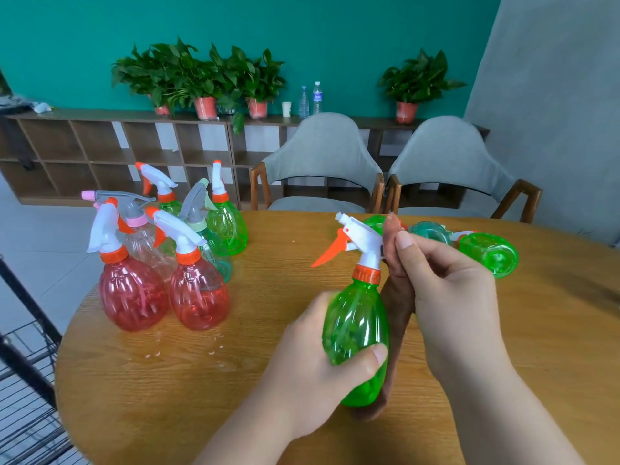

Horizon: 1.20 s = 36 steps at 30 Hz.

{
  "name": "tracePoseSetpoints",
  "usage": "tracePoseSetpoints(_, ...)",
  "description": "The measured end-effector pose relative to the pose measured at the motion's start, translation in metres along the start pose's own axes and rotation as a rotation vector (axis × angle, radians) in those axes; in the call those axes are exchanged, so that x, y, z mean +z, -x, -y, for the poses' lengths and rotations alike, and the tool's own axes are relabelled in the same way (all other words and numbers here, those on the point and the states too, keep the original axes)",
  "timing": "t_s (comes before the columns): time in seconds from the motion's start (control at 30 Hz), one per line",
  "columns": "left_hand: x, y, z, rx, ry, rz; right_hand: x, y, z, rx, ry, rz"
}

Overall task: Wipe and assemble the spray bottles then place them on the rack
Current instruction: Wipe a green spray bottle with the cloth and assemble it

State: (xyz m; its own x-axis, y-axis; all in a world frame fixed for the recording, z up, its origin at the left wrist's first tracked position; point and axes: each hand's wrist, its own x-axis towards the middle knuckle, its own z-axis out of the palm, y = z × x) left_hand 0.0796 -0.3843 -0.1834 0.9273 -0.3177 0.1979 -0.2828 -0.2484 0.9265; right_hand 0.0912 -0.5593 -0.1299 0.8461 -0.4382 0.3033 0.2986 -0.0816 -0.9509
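Note:
My left hand (315,360) grips the belly of a green spray bottle (357,327) over the round wooden table (201,380). The bottle carries a white trigger head (360,238) with an orange lever and an orange collar. My right hand (449,290) pinches a brown cloth (397,263) against the back of the head; the cloth hangs down behind the bottle. Several assembled bottles, red, green and clear (161,250), stand at the table's left. Green bottles (488,253) lie on their sides at the far right. A black wire rack (23,374) shows at the left edge.
Two grey chairs (322,169) stand behind the table. A low wooden shelf unit (117,152) along the teal wall bears potted plants, two water bottles and a cup. Small white crumbs and a wet patch (188,350) lie on the tabletop near the red bottles.

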Motion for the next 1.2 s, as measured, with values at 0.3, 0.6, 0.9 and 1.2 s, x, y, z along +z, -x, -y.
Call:
tracePoseSetpoints(0.3,0.005,-0.004,0.001,-0.026,0.286,0.018,0.01,0.008,0.0,0.259,-0.343,0.05)
tracePoseSetpoints(0.6,0.001,-0.005,0.003,-0.057,0.442,0.061,0.011,0.009,-0.004,0.091,-0.22,0.131)
tracePoseSetpoints(0.9,-0.002,0.001,-0.008,-0.206,0.84,0.367,0.0,0.004,-0.014,-0.384,0.328,-0.12)
tracePoseSetpoints(1.2,-0.009,-0.006,-0.002,-0.169,0.866,0.34,0.003,0.004,-0.007,0.178,-0.133,0.226)
